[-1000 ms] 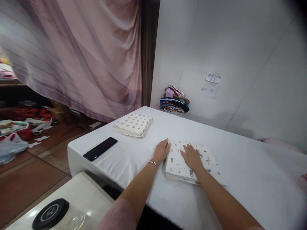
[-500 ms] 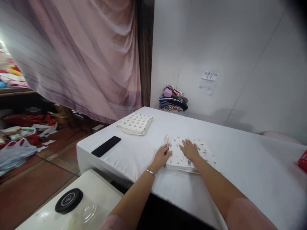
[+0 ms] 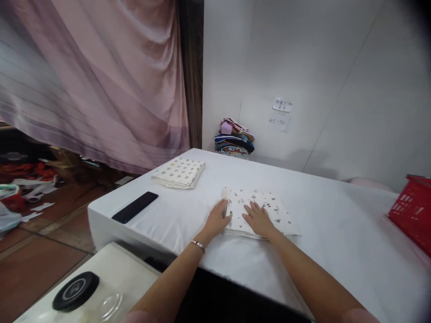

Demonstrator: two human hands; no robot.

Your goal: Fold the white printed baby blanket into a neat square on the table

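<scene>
A folded white cloth with small dark prints [image 3: 276, 213] lies on the white-covered table [image 3: 330, 229]. My left hand [image 3: 216, 220] rests against its left folded edge, thumb and fingers apart. Flat on top of the cloth lies my right hand [image 3: 258, 220], its fingers spread. Farther back to the left is a second folded cloth with grey motifs [image 3: 182, 172]. A black phone [image 3: 135, 207] lies near the table's left edge.
A red basket [image 3: 412, 213] stands at the right edge. Folded fabrics [image 3: 235, 138] are stacked beyond the table by the wall. At lower left, a cream surface [image 3: 124, 264] holds a black-lidded container [image 3: 76, 290]. A pink curtain [image 3: 134, 80] hangs at left.
The view has turned right, so things appear shifted left and the red basket shows more. Both hands remain at the cloth, whose right side now lies a little differently.
</scene>
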